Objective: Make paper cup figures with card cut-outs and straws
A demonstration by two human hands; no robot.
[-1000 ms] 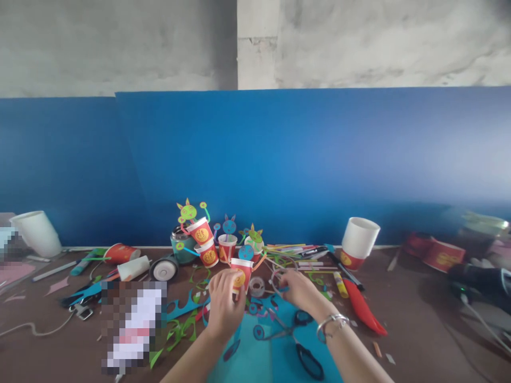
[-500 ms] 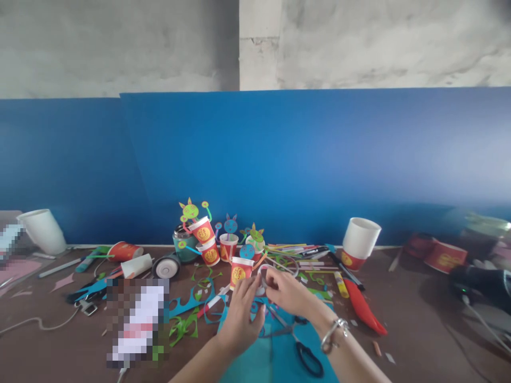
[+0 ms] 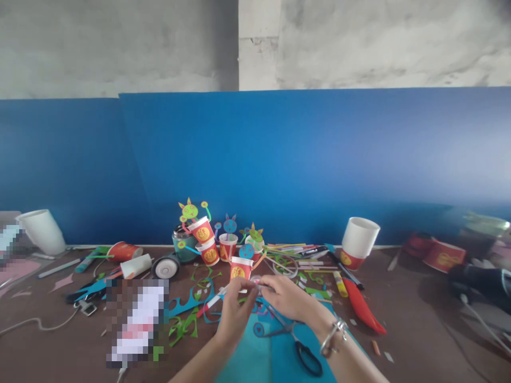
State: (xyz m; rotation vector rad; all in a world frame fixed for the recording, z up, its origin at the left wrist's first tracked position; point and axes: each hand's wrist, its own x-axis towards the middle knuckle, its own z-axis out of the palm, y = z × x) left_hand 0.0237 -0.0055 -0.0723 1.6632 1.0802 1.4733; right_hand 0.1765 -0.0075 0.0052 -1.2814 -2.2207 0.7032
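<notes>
My left hand is closed, thumb and index finger pinched at a small whitish item too small to name. My right hand, with a silver bracelet at the wrist, curls its fingers against the same spot. Just behind my hands stands a red and white paper cup bearing a round blue paper face. Below them lie open black-handled scissors on blue paper, near a small blue paper disc.
Several decorated cups stand behind, beside an open teal flask. Stacked white cups, a glue stick and a red pouch are to the right. Blue and green scraps lie left.
My fingertips have come together in front of the cup, and my left hand has turned into a pinch. The small blue disc on the paper now shows.
</notes>
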